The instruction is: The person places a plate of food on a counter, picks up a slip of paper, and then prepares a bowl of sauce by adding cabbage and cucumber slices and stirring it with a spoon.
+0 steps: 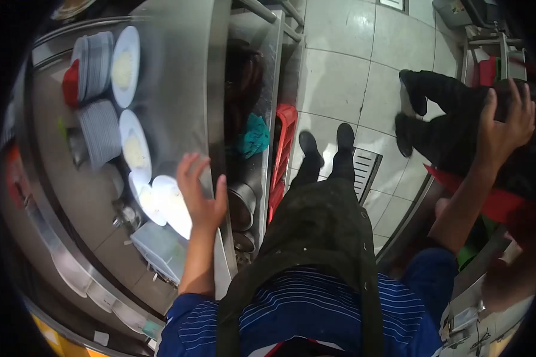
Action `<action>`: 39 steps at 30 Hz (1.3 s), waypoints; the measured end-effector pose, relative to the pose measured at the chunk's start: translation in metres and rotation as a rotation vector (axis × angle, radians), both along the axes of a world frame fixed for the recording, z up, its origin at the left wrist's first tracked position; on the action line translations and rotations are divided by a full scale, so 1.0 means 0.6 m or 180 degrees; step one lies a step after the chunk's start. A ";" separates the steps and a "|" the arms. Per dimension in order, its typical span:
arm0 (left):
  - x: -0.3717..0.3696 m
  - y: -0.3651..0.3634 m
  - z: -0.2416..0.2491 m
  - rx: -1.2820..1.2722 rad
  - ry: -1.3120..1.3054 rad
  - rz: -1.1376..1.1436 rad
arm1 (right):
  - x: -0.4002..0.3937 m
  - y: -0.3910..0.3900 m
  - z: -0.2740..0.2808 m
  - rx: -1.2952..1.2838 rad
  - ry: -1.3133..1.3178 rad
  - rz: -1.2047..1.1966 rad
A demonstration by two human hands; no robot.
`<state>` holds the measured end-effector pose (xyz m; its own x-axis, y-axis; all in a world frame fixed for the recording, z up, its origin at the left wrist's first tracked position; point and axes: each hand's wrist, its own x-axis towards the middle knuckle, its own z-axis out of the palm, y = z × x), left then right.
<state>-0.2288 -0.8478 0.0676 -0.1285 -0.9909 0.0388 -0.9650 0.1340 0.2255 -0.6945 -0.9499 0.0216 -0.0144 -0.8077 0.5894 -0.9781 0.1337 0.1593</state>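
Observation:
My left hand [201, 196] is over the steel counter [173, 77] with its fingers apart and holds nothing. It overlaps the edge of a bright white plate [173, 208] in this view. Along the counter stand more white plates, one [136, 152] and another [124, 70] each bearing a pale mound of food that looks like rice. Behind them are a stack of plates [99, 132] and a second plate stack [95, 65]. Off to the right, my right hand [506, 128] is raised with spread fingers, empty, in front of a co-worker's dark clothing.
A person in black [443, 119] stands close on my right. Below the counter are a teal cloth [255, 135], a red crate [284, 154] and a metal pot [242, 205]. A clear plastic container [159, 250] sits near my left forearm. The tiled floor has a drain grate [365, 169].

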 end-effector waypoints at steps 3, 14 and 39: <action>0.010 -0.055 -0.044 0.0345 -0.0177 0.0066 | -0.019 -0.044 -0.018 -0.0140 -0.0669 0.0339; 0.042 -0.061 -0.135 0.0302 -0.0797 0.0359 | 0.133 -0.064 -0.309 0.2348 -0.3017 0.0337; 0.123 -0.056 -0.114 -0.0569 -0.2659 -0.2141 | 0.844 -0.267 -0.300 0.0493 -0.5754 0.1262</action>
<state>-0.1549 -0.8815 -0.0009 -0.6956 -0.6964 -0.1763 -0.5213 0.6582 -0.5432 -0.1884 -1.1103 -0.1583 -0.2834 -0.9590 0.0048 0.0812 -0.0290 -0.9963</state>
